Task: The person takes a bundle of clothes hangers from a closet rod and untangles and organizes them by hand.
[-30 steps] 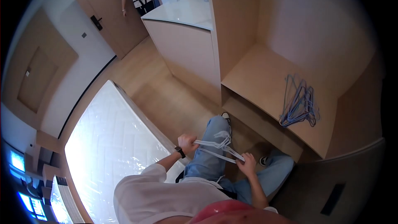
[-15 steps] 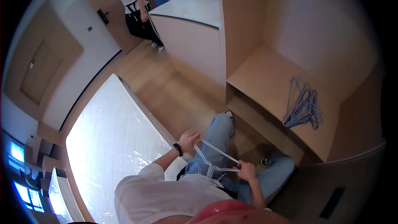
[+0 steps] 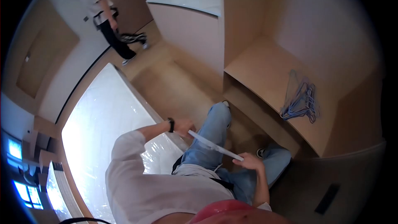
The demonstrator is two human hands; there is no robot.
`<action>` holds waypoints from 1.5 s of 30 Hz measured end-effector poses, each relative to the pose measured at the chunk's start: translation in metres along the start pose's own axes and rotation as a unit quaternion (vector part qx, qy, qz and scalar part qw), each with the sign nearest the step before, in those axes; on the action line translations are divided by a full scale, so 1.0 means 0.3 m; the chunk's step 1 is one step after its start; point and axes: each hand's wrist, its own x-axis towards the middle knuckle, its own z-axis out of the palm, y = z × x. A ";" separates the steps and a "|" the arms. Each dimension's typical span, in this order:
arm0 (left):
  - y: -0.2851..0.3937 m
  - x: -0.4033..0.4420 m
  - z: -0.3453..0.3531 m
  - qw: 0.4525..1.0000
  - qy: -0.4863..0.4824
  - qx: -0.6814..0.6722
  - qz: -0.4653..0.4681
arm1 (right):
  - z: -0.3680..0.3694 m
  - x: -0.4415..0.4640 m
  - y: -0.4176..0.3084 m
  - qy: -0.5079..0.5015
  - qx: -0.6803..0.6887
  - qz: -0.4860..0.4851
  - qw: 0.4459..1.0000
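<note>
The head view shows the left hand [image 3: 183,127] and right hand [image 3: 250,161] gripping opposite ends of the white hangers [image 3: 215,145] above the person's lap; a tangled pile of hangers [image 3: 302,101] lies on the wooden shelf [image 3: 265,68].

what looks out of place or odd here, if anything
The coloured hangers lie in a tangled heap on the wooden shelf instead of hanging, a bit untidy. The mattress seems wrapped in shiny plastic, perhaps just new. I see no spill or damage.
</note>
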 end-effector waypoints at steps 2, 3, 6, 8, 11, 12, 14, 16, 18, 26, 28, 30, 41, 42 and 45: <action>0.016 -0.059 0.003 1.000 0.006 -0.007 -0.018 | 0.032 -0.006 0.010 0.015 -0.019 -0.053 0.998; 0.023 -0.086 0.025 0.999 -0.001 -0.017 -0.034 | 0.069 -0.012 0.028 0.015 -0.027 -0.076 0.997; -0.053 -0.140 0.220 0.995 -0.018 -0.036 -0.090 | 0.224 0.161 0.160 -0.026 -0.015 -0.046 0.998; -0.083 -0.168 0.270 0.994 -0.016 -0.030 -0.106 | 0.256 0.189 0.178 -0.020 -0.005 -0.061 0.998; -0.016 -0.194 0.126 0.995 0.018 0.007 -0.097 | 0.150 0.133 0.094 0.022 -0.071 -0.104 0.992; -0.020 -0.231 0.139 0.995 0.054 -0.016 -0.081 | 0.171 0.092 0.076 0.027 -0.079 -0.121 0.989; -0.039 -0.230 0.141 0.994 0.062 -0.058 -0.074 | 0.175 0.086 0.062 0.076 -0.070 -0.130 0.986; -0.030 -0.210 0.178 0.983 0.096 -0.088 -0.129 | 0.189 0.167 0.117 0.056 -0.075 -0.101 0.991; -0.131 -0.143 0.328 0.977 0.129 -0.083 -0.150 | 0.172 0.232 0.169 -0.017 0.021 -0.064 0.998; -0.062 -0.073 0.165 0.990 0.089 0.052 -0.097 | 0.160 0.198 0.187 0.027 0.023 -0.090 0.995; -0.074 -0.023 0.116 0.991 0.096 0.040 -0.088 | 0.159 0.221 0.220 0.009 0.062 -0.103 0.993; -0.111 0.005 0.111 0.993 0.077 0.013 -0.083 | 0.151 0.232 0.236 -0.020 0.106 -0.069 0.992; -0.107 -0.049 0.187 0.968 0.235 0.065 -0.061 | 0.196 0.199 0.092 0.211 -0.130 -0.062 0.967; -0.103 -0.058 0.209 0.965 0.235 0.083 -0.080 | 0.214 0.210 0.104 0.231 -0.134 -0.069 0.961; -0.116 -0.078 0.235 0.961 0.245 0.095 -0.091 | 0.224 0.237 0.126 0.249 -0.140 -0.086 0.955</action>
